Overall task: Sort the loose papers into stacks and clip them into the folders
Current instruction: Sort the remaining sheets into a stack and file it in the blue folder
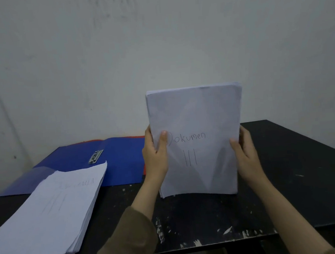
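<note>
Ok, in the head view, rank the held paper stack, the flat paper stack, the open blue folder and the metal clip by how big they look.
1. Flat paper stack looks largest, though it lies nearest the camera.
2. Held paper stack and open blue folder: too close to rank, the folder being partly covered.
3. Metal clip, clearly smallest.

Dim, flat, bluish light around me, soft shadow under my paper stack (pixel 196 140), slight blur everywhere, edges bent by wide lens

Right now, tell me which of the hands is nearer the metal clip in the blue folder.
Left. The left hand grips the upright paper stack's left edge, just right of the metal clip in the open blue folder. The right hand grips the stack's far edge, farther away.
</note>
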